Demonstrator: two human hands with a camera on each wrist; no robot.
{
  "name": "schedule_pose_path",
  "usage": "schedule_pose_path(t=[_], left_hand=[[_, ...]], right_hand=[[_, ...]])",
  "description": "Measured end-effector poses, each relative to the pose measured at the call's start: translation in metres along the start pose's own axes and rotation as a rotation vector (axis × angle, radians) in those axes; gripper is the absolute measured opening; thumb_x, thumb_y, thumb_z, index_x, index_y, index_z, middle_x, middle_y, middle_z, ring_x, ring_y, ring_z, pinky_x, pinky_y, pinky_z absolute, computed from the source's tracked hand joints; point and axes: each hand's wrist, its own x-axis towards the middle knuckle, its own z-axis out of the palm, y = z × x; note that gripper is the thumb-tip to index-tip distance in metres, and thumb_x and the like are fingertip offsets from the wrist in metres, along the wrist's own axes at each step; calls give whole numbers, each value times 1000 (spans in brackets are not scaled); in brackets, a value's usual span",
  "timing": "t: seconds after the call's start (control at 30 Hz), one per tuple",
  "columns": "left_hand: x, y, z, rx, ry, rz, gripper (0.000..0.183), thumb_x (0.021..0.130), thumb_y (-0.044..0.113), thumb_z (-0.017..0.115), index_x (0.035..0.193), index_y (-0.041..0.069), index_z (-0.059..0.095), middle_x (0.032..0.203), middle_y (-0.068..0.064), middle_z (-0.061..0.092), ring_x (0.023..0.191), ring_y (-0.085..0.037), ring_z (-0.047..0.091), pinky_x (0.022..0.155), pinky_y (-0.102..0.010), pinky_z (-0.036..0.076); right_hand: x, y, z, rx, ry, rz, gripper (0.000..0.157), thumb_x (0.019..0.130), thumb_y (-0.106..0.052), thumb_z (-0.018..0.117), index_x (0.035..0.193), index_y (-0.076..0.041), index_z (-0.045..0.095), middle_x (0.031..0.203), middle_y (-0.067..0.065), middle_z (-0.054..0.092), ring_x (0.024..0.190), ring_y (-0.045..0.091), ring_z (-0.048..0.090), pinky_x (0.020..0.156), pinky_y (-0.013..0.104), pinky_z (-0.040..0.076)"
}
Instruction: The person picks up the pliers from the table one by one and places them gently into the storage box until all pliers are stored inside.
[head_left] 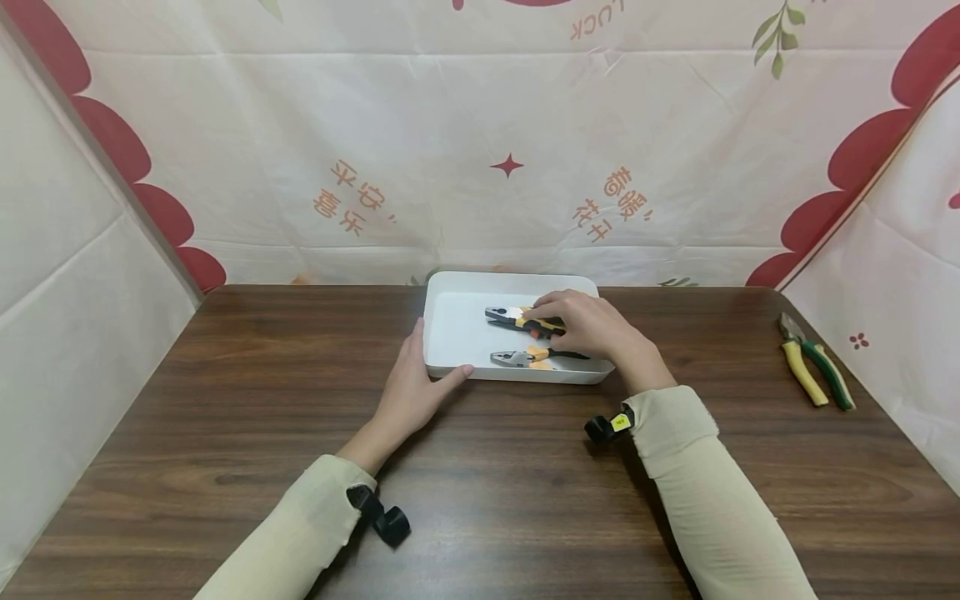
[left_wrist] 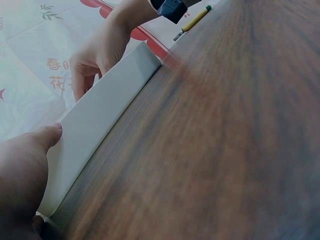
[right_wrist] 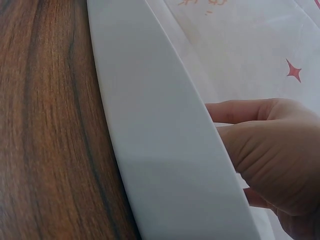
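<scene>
A shallow white tray (head_left: 457, 333) stands at the back edge of the table. My left hand (head_left: 412, 379) rests on its front left corner, thumb along the front wall and straight fingers along the left side. Inside the tray my right hand (head_left: 588, 325) holds black-and-yellow pliers (head_left: 504, 315) by the handles, its fingers bent down over them. The handles are partly hidden under that hand. Nearer the front wall lie combination pliers (head_left: 513, 358) with orange-yellow and black handles, jaws toward the left. In the right wrist view, the tray wall hides the fingertips.
Diagonal cutters (head_left: 817, 362) with yellow and green handles lie near the table's right edge. The brown wooden table (head_left: 495, 500) meets a printed white cloth (head_left: 465, 167) behind the tray, with more cloth at both sides. Each wrist wears a small black camera.
</scene>
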Motion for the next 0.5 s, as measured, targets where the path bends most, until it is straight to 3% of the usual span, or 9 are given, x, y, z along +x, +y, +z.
schedule_pose_path(t=[0.2, 0.5], left_hand=[[-1, 1, 0, -4, -4, 0, 110, 89, 55, 72, 163, 6, 8, 167, -19, 22, 154, -32, 27, 123, -52, 30], [-1, 2, 1, -7, -1, -1, 109, 88, 54, 72, 163, 6, 8, 167, -19, 23, 154, -33, 28, 123, -52, 30]], right_hand=[[0, 1, 1, 59, -6, 5, 47, 88, -9, 72, 134, -21, 68, 139, 7, 64, 129, 30, 59, 98, 50, 52], [-6, -1, -7, 146, 33, 40, 42, 94, -16, 70, 135, -16, 67, 142, 12, 61, 131, 33, 58, 102, 52, 51]])
